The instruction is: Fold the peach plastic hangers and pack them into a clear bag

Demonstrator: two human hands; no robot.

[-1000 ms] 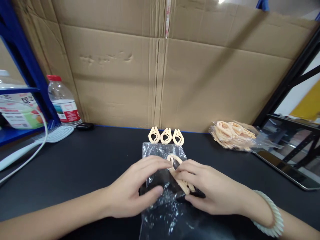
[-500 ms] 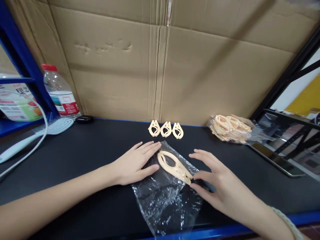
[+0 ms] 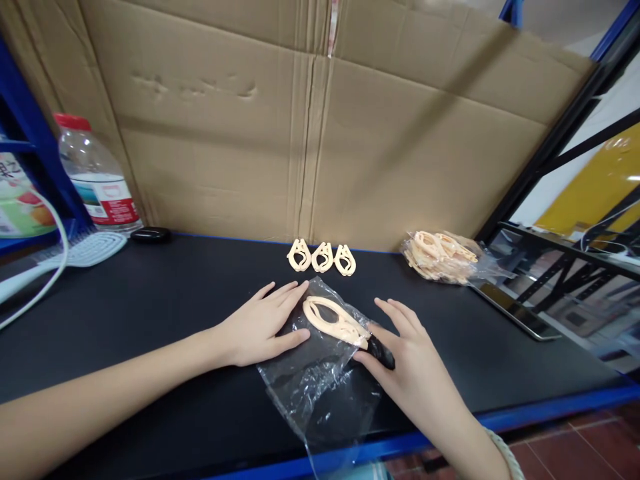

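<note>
A beige plastic piece that looks like a folded travel hanger [image 3: 345, 329] lies on a clear plastic bag [image 3: 320, 393]; whether it is inside the bag I cannot tell. Flat on the bag's upper left edge rests my left hand [image 3: 260, 327], fingers stretched out. My right hand [image 3: 417, 360] has its thumb and index finger around the narrow end of the hanger, other fingers raised. A dark piece [image 3: 383, 352] shows between that thumb and index finger. Behind the bag stand three similar beige hangers [image 3: 323, 257] in a row.
A clear bag of several beige hangers [image 3: 440, 257] lies at the back right, beside a phone-like flat device [image 3: 517, 310]. At left are a hairbrush [image 3: 95, 249], a white cable [image 3: 63, 260], a small black object [image 3: 151, 235] and a red-capped bottle [image 3: 100, 177]. Cardboard [image 3: 215, 147] rises behind.
The view has shifted a little to the right. My right thumb and index finger have moved further around the hanger's narrow end. My left hand stays flat on the bag.
</note>
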